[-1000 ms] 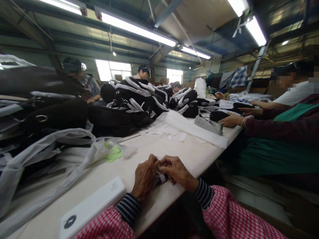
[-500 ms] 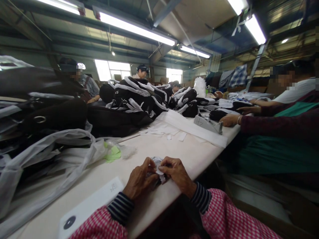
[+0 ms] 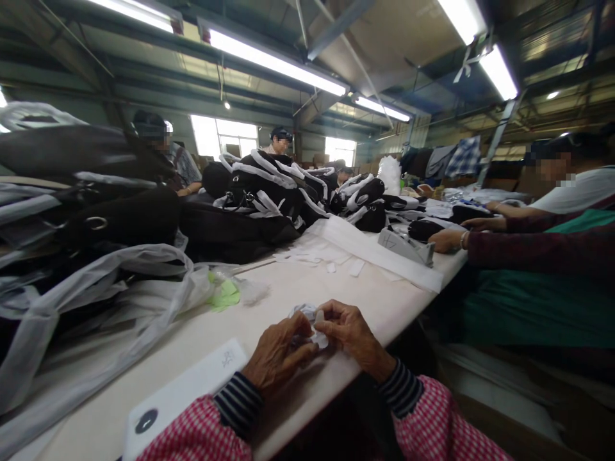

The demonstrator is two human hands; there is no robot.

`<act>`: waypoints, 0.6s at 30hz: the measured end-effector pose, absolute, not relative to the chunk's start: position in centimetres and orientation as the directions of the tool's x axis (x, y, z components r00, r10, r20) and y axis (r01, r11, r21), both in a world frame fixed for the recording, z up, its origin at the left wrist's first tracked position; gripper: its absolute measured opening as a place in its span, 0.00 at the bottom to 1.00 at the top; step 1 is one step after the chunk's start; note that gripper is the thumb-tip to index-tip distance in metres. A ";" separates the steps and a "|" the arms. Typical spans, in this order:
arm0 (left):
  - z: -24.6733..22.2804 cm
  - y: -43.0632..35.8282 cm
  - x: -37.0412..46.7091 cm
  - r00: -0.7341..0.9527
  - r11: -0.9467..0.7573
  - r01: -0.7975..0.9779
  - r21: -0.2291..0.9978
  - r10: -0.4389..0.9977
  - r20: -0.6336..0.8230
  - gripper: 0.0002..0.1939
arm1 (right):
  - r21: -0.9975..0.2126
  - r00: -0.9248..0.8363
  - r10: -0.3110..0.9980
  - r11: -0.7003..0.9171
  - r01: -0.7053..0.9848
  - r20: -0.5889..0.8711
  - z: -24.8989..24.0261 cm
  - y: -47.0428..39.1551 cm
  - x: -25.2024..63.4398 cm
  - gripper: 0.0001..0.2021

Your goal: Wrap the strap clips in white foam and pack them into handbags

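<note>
Both my hands meet over a small whitish piece close to the near edge of the table. It looks thin and soft, and fingers cover much of it, so its kind is unclear. My left hand is curled round its left side, thumb and fingers closed on it. Thumb and forefinger of my right hand pinch it from the right. Pale, crumpled material shows just behind my left fingers. To the left of my left wrist lies a white box with a dark round mark.
Black bags with white-wrapped straps are heaped behind. A white strip and a grey tape dispenser lie at the right, near a co-worker's hand. Bright green scraps and a long translucent wrapped strap are on the left.
My fingers have shifted around the whitish piece, and the dark part seen beneath it earlier no longer shows. The whole view has moved slightly, with the surroundings appearing further right.
</note>
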State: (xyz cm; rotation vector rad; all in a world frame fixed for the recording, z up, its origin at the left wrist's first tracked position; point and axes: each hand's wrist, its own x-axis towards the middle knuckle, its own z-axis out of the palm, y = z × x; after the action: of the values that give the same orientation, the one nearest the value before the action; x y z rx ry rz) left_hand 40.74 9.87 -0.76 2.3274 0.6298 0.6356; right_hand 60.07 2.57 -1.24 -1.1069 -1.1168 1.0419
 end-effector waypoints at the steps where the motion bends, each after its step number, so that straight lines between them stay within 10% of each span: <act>1: -0.9 9.7 40.7 0.770 -0.707 0.279 0.650 0.568 0.289 0.12 | -0.989 0.119 0.984 0.140 -0.046 0.134 -1.0 2.7 60.2 0.15; 18: -2.8 9.5 42.7 0.810 -0.869 0.323 0.374 0.458 0.365 0.10 | -0.957 0.270 0.922 0.239 0.167 0.277 -0.3 2.6 58.7 0.13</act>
State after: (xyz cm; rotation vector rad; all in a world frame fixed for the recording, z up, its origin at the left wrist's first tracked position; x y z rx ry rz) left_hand 42.74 9.48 -2.79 2.7019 0.5981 0.6532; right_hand 58.65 2.63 -0.31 -1.2295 -1.1948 0.7362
